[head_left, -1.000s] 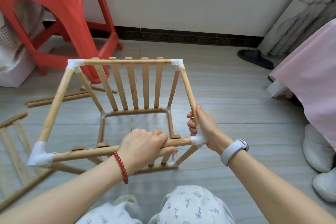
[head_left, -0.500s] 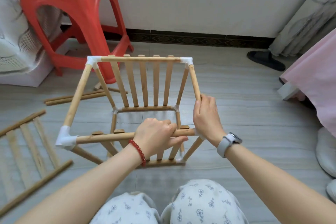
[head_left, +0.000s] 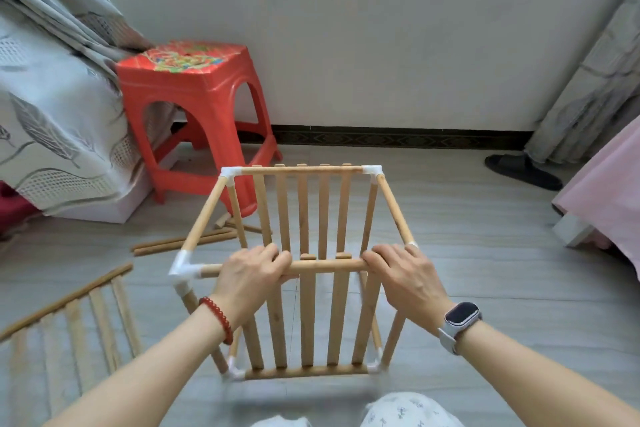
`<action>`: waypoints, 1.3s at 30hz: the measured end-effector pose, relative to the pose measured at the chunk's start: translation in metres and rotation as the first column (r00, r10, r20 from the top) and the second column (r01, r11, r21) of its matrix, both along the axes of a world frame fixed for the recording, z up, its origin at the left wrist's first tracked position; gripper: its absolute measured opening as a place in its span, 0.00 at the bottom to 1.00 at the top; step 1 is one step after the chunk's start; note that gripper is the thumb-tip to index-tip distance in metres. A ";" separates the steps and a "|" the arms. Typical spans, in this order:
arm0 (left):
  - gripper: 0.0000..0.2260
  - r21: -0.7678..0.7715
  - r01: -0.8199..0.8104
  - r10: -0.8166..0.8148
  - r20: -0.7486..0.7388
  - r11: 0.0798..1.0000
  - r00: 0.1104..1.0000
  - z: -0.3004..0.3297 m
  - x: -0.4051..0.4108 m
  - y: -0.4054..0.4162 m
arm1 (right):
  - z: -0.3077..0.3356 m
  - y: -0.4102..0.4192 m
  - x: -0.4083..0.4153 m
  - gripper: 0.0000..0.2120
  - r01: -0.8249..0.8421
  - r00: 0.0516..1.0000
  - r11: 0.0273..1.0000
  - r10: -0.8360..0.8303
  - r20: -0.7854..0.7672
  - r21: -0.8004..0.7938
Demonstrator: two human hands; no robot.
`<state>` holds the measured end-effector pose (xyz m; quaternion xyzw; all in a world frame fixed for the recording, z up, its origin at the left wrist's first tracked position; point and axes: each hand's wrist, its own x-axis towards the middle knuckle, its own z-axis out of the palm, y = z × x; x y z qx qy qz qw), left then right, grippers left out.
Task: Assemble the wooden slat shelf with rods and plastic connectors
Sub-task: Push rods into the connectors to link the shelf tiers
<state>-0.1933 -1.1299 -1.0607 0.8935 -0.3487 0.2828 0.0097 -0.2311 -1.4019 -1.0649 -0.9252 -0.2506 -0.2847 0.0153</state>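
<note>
Now we have both hands on the near top rod (head_left: 325, 266) of the shelf frame (head_left: 304, 270), which stands upright on the floor (head_left: 485, 270) just in front of our knees: the left hand (head_left: 251, 279) curls over the rod left of its middle, and the right hand (head_left: 405, 274) curls over its right end, where it hides the corner joint. Each grip is closed round the rod, fingers over the top, with nothing else held. The white plastic connector (head_left: 185, 265) at the near left corner shows clearly, and we judge the step in hand to be seating this rod fully into its corner pieces. To do it well, we would press evenly with both hands, keep the rod level, and steady the frame so that the far slat panel (head_left: 304, 211) and the near slat panel (head_left: 304, 322) stay square; uneven pressure may twist a joint loose. A spare slat panel (head_left: 69, 322) lies on the floor to our left, and loose rods (head_left: 183, 242) lie near the red plastic stool (head_left: 194, 107), well apart from our hands. As for writing, we can read none: the stool's top carries a coloured pattern too blurred to make out, and the smartwatch (head_left: 462, 317) on our right wrist shows a dark face with no legible mark.
</note>
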 end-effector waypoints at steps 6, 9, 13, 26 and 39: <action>0.08 -0.054 -0.136 0.139 0.065 0.989 0.988 0.059 0.085 -0.038 | 0.052 -0.005 0.073 0.20 0.321 0.937 0.932 -0.338 0.084 0.167; 0.12 -0.011 -0.344 0.338 -0.163 0.939 0.927 0.056 0.119 -0.058 | 0.047 0.010 0.092 0.25 0.296 0.955 0.944 -0.288 -0.070 0.149; 0.24 0.133 -0.409 0.428 -0.357 0.903 0.830 0.034 0.150 -0.068 | -0.008 0.030 0.075 0.22 0.160 0.883 0.986 -0.126 -0.452 0.037; 0.23 0.155 -0.269 0.296 -0.713 0.951 0.636 -0.046 0.053 -0.044 | -0.032 0.046 0.080 0.23 0.184 0.666 0.982 -0.152 -0.730 -0.036; 0.24 0.055 -0.231 0.196 -0.736 0.971 0.648 -0.033 -0.022 -0.021 | -0.016 0.049 0.020 0.21 0.166 0.548 0.972 -0.230 -0.804 -0.165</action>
